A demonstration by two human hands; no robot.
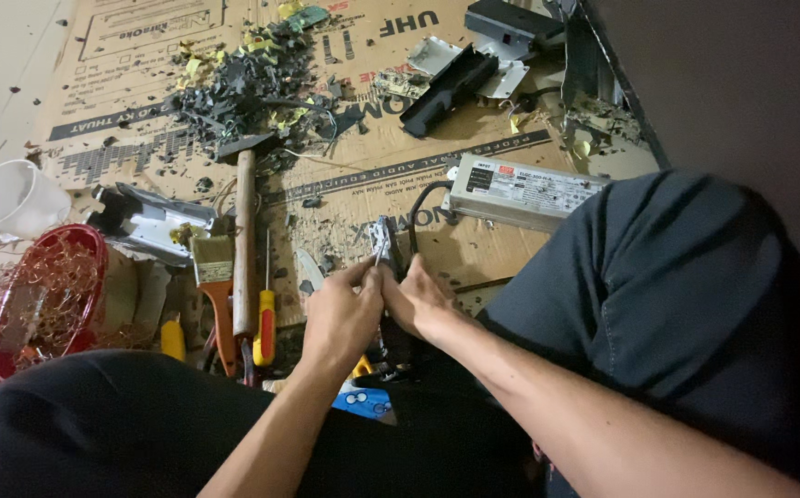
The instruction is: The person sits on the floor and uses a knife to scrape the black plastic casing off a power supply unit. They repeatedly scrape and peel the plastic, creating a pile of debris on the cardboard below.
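Observation:
My left hand [343, 314] and my right hand [418, 300] meet low at the centre, over flattened cardboard [345, 194]. Both pinch a small grey metal part [382, 238] that sticks up between the fingertips. A black cable [416, 207] runs from beside that part to a long silver power-supply box [520, 191] lying just beyond my right hand. My knees in dark trousers frame the hands on both sides.
A wooden-handled hammer [244, 235], a paintbrush [216, 277] and a yellow-handled screwdriver [264, 323] lie left of my hands. A red bowl of copper wire [41, 295] and a white cup [13, 198] stand far left. Broken black plastic [234, 83] and metal housings [460, 74] litter the back.

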